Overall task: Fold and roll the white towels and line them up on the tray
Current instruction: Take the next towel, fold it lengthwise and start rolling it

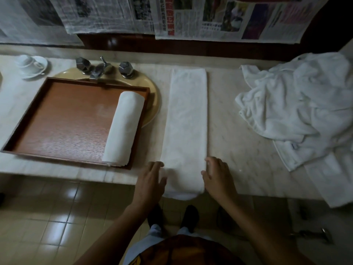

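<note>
A white towel (188, 119) lies folded into a long narrow strip on the marble counter, its near end hanging over the front edge. My left hand (151, 178) touches the strip's near left edge with relaxed fingers. My right hand (217, 175) rests against the near right edge, fingers loosely bent. A wooden tray (63, 119) sits left of the strip, over a sink. One rolled white towel (124, 129) lies along the tray's right side. A heap of unfolded white towels (301, 106) is at the right.
A tap with two faceted knobs (103, 66) stands behind the tray. A white cup and saucer (31, 64) sit at the far left. Newspapers (191, 16) hang on the wall behind. The counter's front edge (76, 175) drops to a tiled floor.
</note>
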Available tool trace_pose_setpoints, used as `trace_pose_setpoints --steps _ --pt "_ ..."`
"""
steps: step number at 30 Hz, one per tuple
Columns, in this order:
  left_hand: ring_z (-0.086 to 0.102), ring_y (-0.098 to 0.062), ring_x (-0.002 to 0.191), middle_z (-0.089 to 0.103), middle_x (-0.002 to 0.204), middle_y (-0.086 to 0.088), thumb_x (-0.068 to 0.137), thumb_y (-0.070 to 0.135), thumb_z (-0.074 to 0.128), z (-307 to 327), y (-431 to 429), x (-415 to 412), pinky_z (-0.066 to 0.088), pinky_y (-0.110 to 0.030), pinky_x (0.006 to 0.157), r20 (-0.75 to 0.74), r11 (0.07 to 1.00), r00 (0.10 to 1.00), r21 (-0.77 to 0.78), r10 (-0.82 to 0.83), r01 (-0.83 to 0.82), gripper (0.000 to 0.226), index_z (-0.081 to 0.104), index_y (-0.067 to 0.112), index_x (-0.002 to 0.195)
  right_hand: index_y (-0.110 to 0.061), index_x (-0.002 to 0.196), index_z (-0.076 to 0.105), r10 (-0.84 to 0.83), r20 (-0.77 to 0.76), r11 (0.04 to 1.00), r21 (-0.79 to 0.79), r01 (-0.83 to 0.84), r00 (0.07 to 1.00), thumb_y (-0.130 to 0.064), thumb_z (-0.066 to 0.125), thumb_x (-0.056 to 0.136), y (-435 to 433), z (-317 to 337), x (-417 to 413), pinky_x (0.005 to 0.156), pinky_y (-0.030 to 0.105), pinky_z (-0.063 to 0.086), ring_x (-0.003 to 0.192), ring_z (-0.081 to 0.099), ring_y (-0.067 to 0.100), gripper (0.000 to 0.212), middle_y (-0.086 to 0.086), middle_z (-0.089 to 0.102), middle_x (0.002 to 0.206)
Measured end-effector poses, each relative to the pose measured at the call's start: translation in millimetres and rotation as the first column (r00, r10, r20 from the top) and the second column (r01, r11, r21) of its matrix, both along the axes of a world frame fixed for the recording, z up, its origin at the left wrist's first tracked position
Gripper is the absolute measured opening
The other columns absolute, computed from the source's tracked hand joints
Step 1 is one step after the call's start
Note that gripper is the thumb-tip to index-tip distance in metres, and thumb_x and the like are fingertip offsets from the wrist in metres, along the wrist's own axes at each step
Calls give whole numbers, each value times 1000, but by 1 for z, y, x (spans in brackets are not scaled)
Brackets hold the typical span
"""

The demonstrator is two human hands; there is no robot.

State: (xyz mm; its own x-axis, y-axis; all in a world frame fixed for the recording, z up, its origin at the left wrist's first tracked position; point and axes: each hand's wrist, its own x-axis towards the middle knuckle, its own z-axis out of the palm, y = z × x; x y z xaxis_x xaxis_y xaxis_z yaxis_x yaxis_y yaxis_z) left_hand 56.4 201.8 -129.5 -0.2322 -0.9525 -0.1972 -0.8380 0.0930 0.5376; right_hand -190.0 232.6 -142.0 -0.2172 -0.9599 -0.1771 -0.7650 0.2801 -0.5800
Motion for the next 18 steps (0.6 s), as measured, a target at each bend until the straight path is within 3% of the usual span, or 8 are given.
trace_pose_setpoints --steps 3,6,11,14,18 --pt "45 -24 140 47 153 -3 100 36 59 -11 -2 -18 43 -42 114 74 966 965 -41 -252 256 51 48 21 148 -24 147 52 312 -263 943 -34 -332 913 -21 62 98 -15 -11 0 111 46 43 141 41 29 50 3 47 155" --pt "35 -27 149 35 162 -5 103 43 40 -24 -9 -11 41 -49 116 201 908 891 -19 -406 418 54 42 22 152 -35 152 44 484 -404 869 117 -481 776 -23 59 97 -35 -20 -3 115 57 36 149 32 34 58 -1 35 164" --pt "36 -26 150 39 162 -6 103 41 41 -23 -21 4 38 -46 118 236 884 860 -4 -453 467 55 46 18 152 -37 159 29 411 -421 912 188 -365 809 -28 41 104 -74 -10 -15 121 60 17 155 16 32 57 -7 17 171" --pt "35 -26 148 38 162 -8 103 42 49 -15 -42 -10 31 -43 122 161 931 923 -42 -351 361 57 42 16 154 -27 159 33 292 -379 956 98 -276 878 -29 41 106 -99 0 -13 121 56 23 154 19 33 53 1 22 169" --pt "12 -30 158 14 171 -10 106 45 44 -12 -82 -42 9 -42 127 175 936 928 -70 -328 344 68 23 17 163 -22 159 35 218 -241 971 -45 -235 946 -29 45 107 -146 5 -11 123 51 26 153 23 33 54 8 28 167"
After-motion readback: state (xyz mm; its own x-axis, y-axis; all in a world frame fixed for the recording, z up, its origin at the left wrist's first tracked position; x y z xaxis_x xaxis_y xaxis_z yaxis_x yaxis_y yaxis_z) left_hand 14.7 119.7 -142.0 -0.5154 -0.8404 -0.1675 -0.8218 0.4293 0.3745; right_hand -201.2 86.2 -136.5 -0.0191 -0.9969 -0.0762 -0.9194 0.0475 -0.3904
